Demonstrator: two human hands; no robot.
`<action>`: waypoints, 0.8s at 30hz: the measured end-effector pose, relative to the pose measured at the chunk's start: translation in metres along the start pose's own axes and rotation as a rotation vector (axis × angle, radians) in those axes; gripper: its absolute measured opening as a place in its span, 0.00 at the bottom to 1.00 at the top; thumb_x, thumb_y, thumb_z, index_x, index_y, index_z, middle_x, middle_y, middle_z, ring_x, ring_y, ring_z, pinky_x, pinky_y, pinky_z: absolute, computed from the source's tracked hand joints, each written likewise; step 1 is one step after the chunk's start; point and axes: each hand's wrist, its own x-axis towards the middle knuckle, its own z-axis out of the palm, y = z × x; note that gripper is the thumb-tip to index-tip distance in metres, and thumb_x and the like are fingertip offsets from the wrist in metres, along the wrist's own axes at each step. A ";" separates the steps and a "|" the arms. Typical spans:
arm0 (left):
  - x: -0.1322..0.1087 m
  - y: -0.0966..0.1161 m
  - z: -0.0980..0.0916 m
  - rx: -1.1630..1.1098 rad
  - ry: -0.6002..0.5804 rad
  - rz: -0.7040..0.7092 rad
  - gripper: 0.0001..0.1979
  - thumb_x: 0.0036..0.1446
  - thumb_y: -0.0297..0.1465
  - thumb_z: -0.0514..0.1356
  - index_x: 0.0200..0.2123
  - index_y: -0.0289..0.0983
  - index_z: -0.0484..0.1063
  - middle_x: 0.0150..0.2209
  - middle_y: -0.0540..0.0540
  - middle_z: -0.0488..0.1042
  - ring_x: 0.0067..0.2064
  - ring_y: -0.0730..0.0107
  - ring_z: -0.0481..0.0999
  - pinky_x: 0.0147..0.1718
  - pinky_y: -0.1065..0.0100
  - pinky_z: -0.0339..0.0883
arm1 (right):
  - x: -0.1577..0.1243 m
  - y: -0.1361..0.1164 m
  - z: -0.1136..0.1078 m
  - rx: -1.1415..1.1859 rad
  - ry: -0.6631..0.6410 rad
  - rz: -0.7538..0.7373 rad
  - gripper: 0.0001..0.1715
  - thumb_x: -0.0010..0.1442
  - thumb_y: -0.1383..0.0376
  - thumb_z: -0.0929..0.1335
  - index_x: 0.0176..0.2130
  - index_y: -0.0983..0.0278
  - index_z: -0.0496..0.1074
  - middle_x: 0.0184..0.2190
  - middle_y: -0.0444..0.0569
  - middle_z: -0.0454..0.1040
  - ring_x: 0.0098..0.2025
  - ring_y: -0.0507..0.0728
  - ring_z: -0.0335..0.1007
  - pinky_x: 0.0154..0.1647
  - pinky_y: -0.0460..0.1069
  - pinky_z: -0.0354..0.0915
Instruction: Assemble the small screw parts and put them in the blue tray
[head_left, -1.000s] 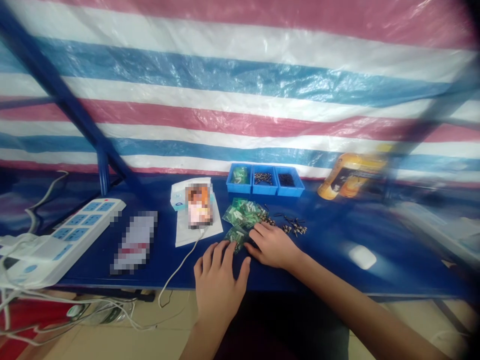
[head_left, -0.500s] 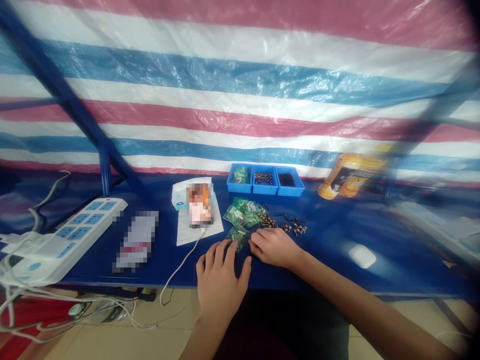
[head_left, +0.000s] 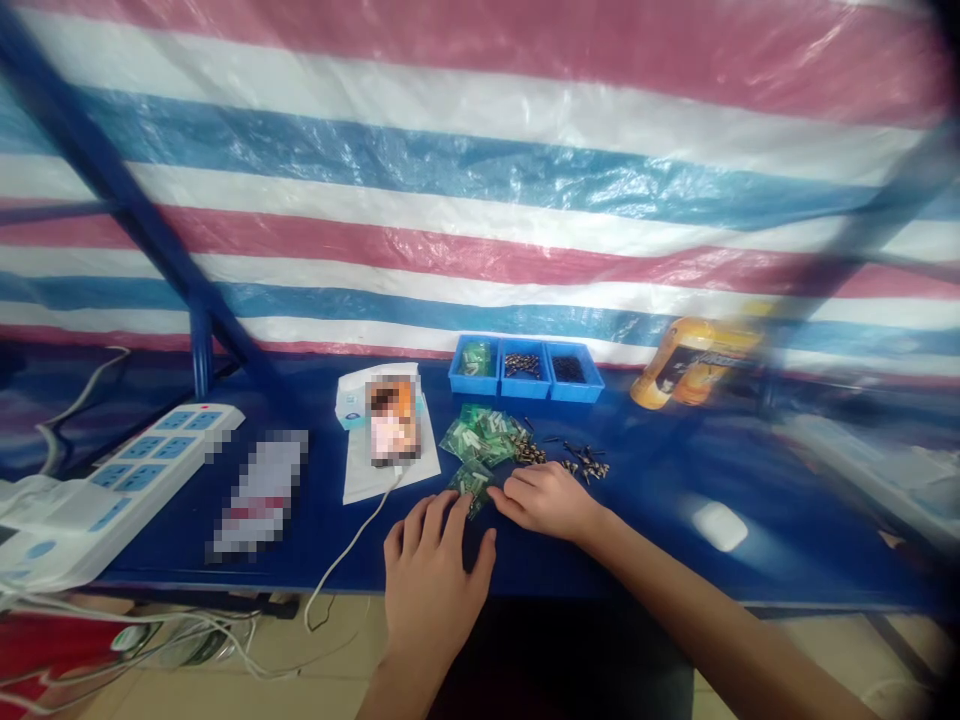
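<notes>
On the blue table (head_left: 637, 560), my left hand (head_left: 439, 570) lies palm down with its fingers spread, fingertips at the near edge of a small green bag (head_left: 471, 480). My right hand (head_left: 547, 500) is closed just right of that bag, thumb and finger together; whatever they may hold is too small to make out. More green bags with white pieces (head_left: 484, 435) are heaped behind. Brass-coloured screws (head_left: 531, 452) lie beside the heap, and more screws (head_left: 589, 462) are scattered behind my right hand.
Three joined blue bins (head_left: 525, 385) hold bags, screws and dark small parts. A phone (head_left: 394, 425) on white packaging, a power strip (head_left: 142, 470), a pixelated packet (head_left: 262, 490), an orange bottle (head_left: 690, 365) and a white case (head_left: 720, 525) stand around.
The view has shifted slightly, so the table items appear a little lower and further left. Both hands keep nearly the same pose beside the small green bag.
</notes>
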 end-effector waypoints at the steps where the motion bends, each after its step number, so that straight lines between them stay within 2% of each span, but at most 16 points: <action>1: 0.000 0.000 0.000 0.004 -0.002 0.004 0.17 0.63 0.37 0.57 0.52 0.40 0.76 0.54 0.39 0.77 0.56 0.48 0.72 0.54 0.51 0.61 | 0.000 0.001 0.001 0.000 0.007 0.012 0.24 0.69 0.62 0.64 0.22 0.64 0.66 0.17 0.42 0.64 0.20 0.49 0.60 0.24 0.50 0.47; 5: 0.002 0.000 0.000 0.000 -0.026 0.003 0.17 0.63 0.37 0.58 0.53 0.41 0.75 0.54 0.39 0.76 0.56 0.48 0.72 0.54 0.49 0.61 | 0.002 0.004 0.005 0.013 0.035 0.059 0.24 0.68 0.63 0.64 0.21 0.63 0.65 0.16 0.42 0.64 0.20 0.49 0.59 0.24 0.50 0.46; 8: 0.002 -0.003 0.001 -0.041 -0.050 -0.022 0.18 0.63 0.37 0.58 0.55 0.42 0.73 0.56 0.39 0.74 0.57 0.47 0.71 0.55 0.48 0.61 | 0.003 0.007 0.008 0.077 0.097 0.170 0.25 0.67 0.63 0.65 0.19 0.62 0.62 0.15 0.41 0.61 0.18 0.48 0.54 0.23 0.49 0.45; 12: 0.005 -0.004 -0.001 -0.208 -0.038 -0.073 0.19 0.64 0.37 0.57 0.58 0.42 0.69 0.58 0.39 0.71 0.58 0.50 0.70 0.53 0.51 0.64 | 0.004 0.012 0.008 0.299 0.171 0.397 0.28 0.66 0.63 0.65 0.17 0.62 0.55 0.15 0.39 0.55 0.19 0.47 0.48 0.22 0.48 0.47; 15: 0.009 0.004 -0.006 -0.407 0.009 -0.085 0.17 0.65 0.35 0.57 0.56 0.42 0.69 0.57 0.41 0.71 0.57 0.55 0.71 0.54 0.54 0.66 | 0.011 0.016 0.006 0.516 0.270 0.688 0.30 0.63 0.59 0.68 0.16 0.63 0.54 0.15 0.39 0.53 0.19 0.47 0.48 0.23 0.47 0.48; 17: 0.014 0.013 -0.009 -0.562 0.015 -0.097 0.15 0.65 0.33 0.56 0.55 0.43 0.70 0.56 0.42 0.71 0.56 0.59 0.73 0.52 0.59 0.69 | 0.018 0.019 0.003 0.768 0.373 0.983 0.29 0.61 0.56 0.70 0.16 0.62 0.55 0.14 0.38 0.54 0.18 0.47 0.49 0.20 0.46 0.49; 20: 0.020 0.027 -0.007 -0.696 0.049 -0.087 0.14 0.66 0.31 0.55 0.54 0.42 0.69 0.53 0.43 0.73 0.53 0.62 0.74 0.50 0.62 0.71 | 0.031 0.027 -0.003 1.341 0.620 1.461 0.24 0.60 0.59 0.70 0.20 0.61 0.57 0.13 0.35 0.54 0.14 0.46 0.46 0.13 0.44 0.44; 22: 0.024 0.035 -0.001 -0.646 0.055 -0.051 0.14 0.66 0.31 0.55 0.53 0.41 0.70 0.51 0.42 0.73 0.51 0.62 0.75 0.46 0.63 0.72 | 0.039 0.033 -0.010 1.697 0.827 1.634 0.20 0.62 0.65 0.67 0.23 0.61 0.56 0.14 0.33 0.51 0.13 0.44 0.42 0.11 0.42 0.41; 24: 0.026 0.041 0.008 -0.468 0.011 0.036 0.12 0.65 0.32 0.57 0.51 0.40 0.72 0.47 0.42 0.75 0.48 0.60 0.76 0.45 0.61 0.71 | 0.043 0.038 -0.016 1.944 0.997 1.684 0.18 0.63 0.68 0.64 0.24 0.61 0.54 0.14 0.32 0.50 0.12 0.43 0.42 0.10 0.40 0.41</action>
